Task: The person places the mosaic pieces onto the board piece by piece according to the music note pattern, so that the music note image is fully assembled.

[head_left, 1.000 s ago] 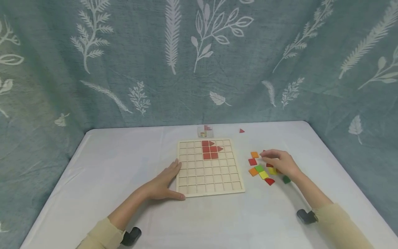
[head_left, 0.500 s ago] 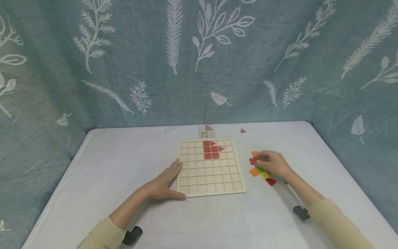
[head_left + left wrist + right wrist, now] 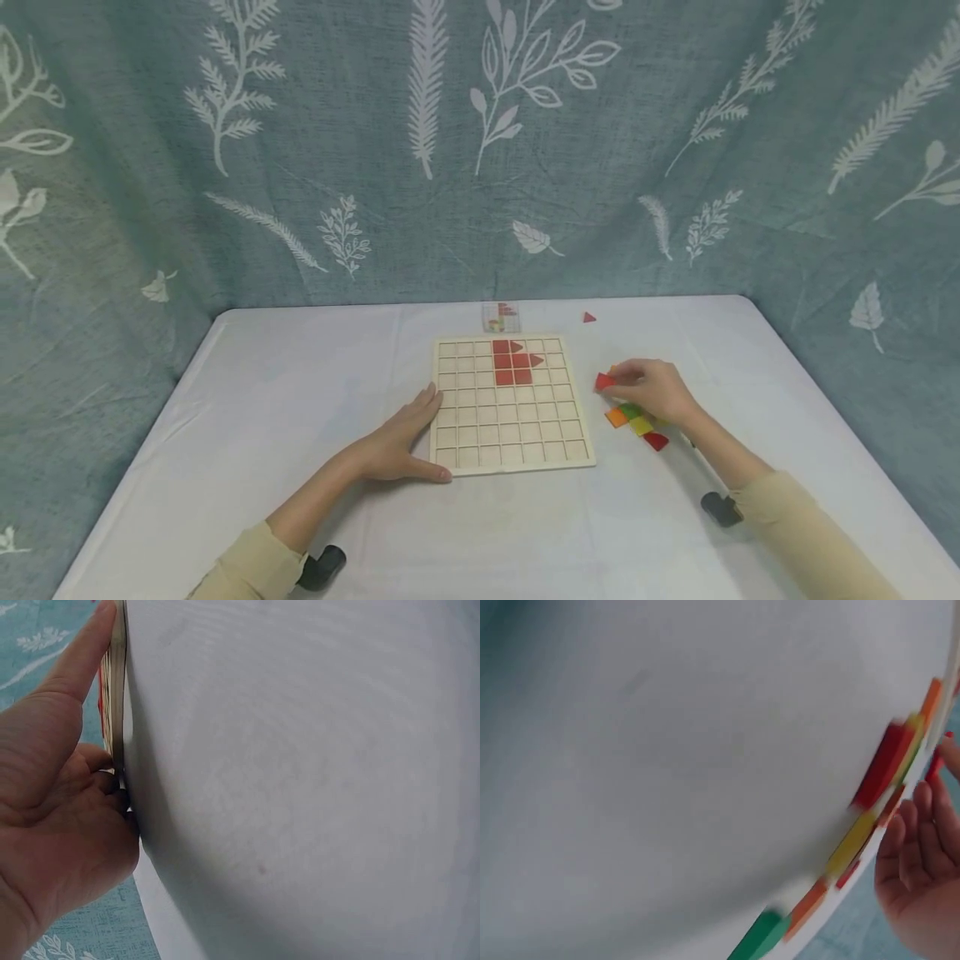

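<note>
Pale wooden grid board (image 3: 516,422), frame centre: left edge braced by left hand (image 3: 395,436), fingers spread wide, presumably against sliding. Flat red tile (image 3: 603,381), right of centre: pinched by right hand (image 3: 654,392), fingers narrow, left part exposed.

A person's right hand (image 3: 651,392) pinches a red tile (image 3: 603,382) near a cluster of colored tiles (image 3: 641,426) on a white-covered table (image 3: 300,375), while the left hand (image 3: 393,442) rests against the near left corner of a cream gridded board (image 3: 487,415) bearing red pieces (image 3: 521,361). Beyond it lie a patterned card (image 3: 501,317) and a red triangle (image 3: 588,317).
</note>
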Tool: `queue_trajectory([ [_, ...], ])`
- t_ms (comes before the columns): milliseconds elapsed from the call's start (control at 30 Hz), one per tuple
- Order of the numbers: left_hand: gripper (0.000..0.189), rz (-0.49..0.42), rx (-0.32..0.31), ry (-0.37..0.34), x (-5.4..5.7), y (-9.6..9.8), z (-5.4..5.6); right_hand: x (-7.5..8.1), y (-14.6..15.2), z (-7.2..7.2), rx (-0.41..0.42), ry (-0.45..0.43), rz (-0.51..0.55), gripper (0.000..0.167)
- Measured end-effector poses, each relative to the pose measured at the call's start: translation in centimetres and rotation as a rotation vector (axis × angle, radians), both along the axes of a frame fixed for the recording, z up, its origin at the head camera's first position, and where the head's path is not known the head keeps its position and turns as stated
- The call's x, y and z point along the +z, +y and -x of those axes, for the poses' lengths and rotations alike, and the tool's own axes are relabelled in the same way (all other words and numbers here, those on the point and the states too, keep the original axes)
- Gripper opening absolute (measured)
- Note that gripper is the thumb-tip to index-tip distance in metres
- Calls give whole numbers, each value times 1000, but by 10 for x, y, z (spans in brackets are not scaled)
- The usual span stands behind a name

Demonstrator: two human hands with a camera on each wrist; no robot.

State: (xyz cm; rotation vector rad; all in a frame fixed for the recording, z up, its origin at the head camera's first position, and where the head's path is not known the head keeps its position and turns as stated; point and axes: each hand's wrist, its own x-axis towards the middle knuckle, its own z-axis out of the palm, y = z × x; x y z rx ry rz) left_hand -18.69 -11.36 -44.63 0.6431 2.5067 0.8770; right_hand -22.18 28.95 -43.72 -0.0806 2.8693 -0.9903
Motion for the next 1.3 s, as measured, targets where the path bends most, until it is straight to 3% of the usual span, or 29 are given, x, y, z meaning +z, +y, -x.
queue_trajectory([
  [200,119,3,3,-2,3,-1,1,1,-27,9,8,6,146,39],
  [500,119,-1,-7,-7,4,0,2,3,-72,26,166,81,30,29],
  [700,119,0,-5,-13,3,2,2,3,-78,31,203,78,-11,25],
  [967,119,14,5,0,3,-1,2,2,-78,30,251,92,20,24],
  [1100,120,17,6,-4,3,-2,2,2,-75,30,227,81,55,22],
  [1300,120,8,12,-26,4,-1,-1,8,-65,39,-3,54,171,24],
])
